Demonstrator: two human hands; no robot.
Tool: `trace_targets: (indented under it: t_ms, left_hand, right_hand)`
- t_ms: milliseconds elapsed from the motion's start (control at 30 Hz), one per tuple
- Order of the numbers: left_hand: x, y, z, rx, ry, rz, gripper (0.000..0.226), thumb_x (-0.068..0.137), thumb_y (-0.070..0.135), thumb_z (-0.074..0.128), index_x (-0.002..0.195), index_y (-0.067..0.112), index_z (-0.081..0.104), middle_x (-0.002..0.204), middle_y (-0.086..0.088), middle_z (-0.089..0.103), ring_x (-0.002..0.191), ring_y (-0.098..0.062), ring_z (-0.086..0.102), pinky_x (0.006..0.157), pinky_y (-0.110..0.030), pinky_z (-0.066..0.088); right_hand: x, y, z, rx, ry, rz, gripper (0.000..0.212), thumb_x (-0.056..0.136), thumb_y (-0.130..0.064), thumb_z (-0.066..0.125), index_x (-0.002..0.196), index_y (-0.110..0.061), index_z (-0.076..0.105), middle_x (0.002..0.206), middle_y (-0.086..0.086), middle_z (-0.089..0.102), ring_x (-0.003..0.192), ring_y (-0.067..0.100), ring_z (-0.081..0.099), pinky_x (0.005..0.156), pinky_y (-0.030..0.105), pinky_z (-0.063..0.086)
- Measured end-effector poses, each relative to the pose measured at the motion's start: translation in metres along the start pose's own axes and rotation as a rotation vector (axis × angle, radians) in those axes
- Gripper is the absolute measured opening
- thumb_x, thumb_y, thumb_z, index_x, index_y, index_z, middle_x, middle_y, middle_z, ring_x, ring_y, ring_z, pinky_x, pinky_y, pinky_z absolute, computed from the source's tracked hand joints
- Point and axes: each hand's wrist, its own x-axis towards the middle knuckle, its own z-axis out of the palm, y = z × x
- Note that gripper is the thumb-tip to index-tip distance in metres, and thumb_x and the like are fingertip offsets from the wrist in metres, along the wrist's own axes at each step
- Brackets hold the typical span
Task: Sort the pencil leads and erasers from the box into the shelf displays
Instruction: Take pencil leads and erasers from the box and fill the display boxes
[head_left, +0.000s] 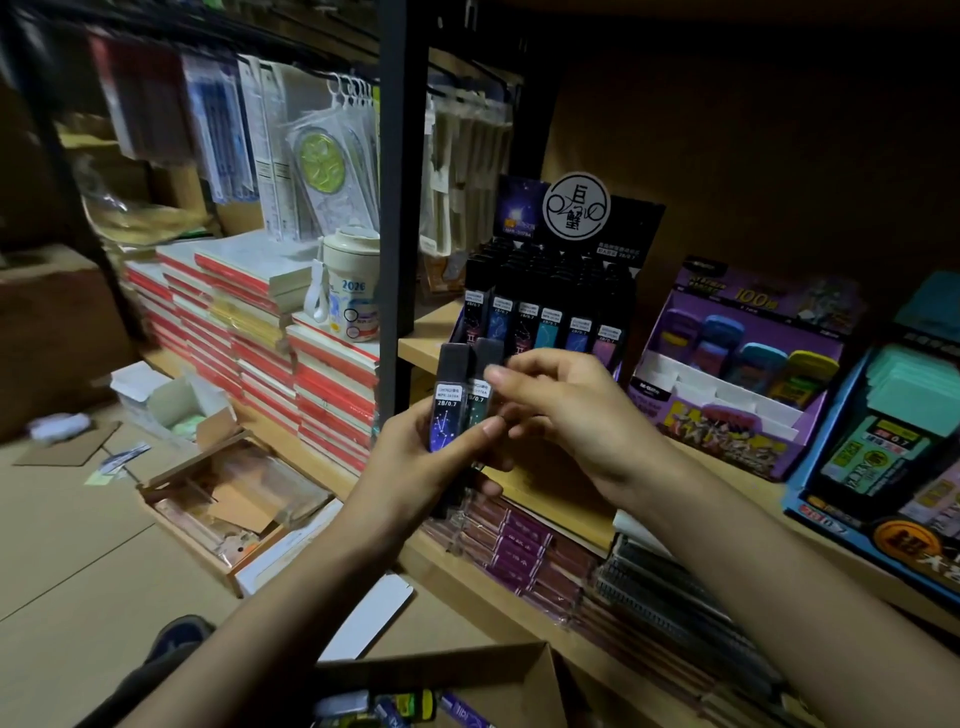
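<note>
Two lead cases (448, 405) are being gripped upright (caps up) between left hand (415, 467) thumb and fingers; one is being pinched by the right hand (566, 415).

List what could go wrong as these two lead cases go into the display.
1. The left hand grips both lead cases side by side while the right hand pinches the teal case. Pulling it free might loosen the other, which could drop.
2. The lead display looks tightly packed, so pushing a case in might tip its neighbours.
3. The light is dim and the labels are small, so a case may land in the wrong column.
</note>
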Motion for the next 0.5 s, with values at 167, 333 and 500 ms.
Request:
trace_targets:
  t_ms: [167, 333, 500]
  left_hand:
    - [0.002, 0.004, -0.006, -0.05, 0.025, -0.056, 0.036, 0.085, 0.047, 0.045, 0.099, 0.017, 0.058, 0.074, -0.009, 0.073, 0.052, -0.013, 0.067, 0.042, -0.015, 0.047]
    - [0.004, 0.006, -0.022, 0.007, 0.218, -0.031, 0.037, 0.083, 0.048, 0.041, 0.095, 0.018, 0.059, 0.076, 0.013, 0.071, 0.066, -0.002, 0.068, 0.048, -0.012, 0.049]
    - [0.006, 0.008, -0.039, 0.101, 0.18, -0.029, 0.032, 0.077, 0.042, 0.055, 0.092, 0.018, 0.07, 0.077, 0.014, 0.071, 0.07, 0.003, 0.066, 0.053, -0.008, 0.046]
  right_hand:
    - [0.006, 0.003, 0.011, 0.037, -0.005, 0.006, 0.018, 0.089, -0.016, 0.061, 0.1, -0.002, 0.063, 0.076, 0.005, 0.062, 0.069, 0.013, 0.059, 0.058, 0.019, 0.046]
    - [0.024, -0.008, 0.005, 0.081, 0.122, -0.085, 0.009, 0.09, -0.011, 0.058, 0.083, -0.01, 0.062, 0.08, 0.005, 0.067, 0.069, 0.01, 0.063, 0.052, 0.017, 0.047]
    - [0.057, -0.013, -0.014, -0.144, 0.438, -0.369, 0.011, 0.09, -0.015, 0.06, 0.082, -0.023, 0.058, 0.082, 0.0, 0.065, 0.072, 0.007, 0.064, 0.059, 0.019, 0.051]
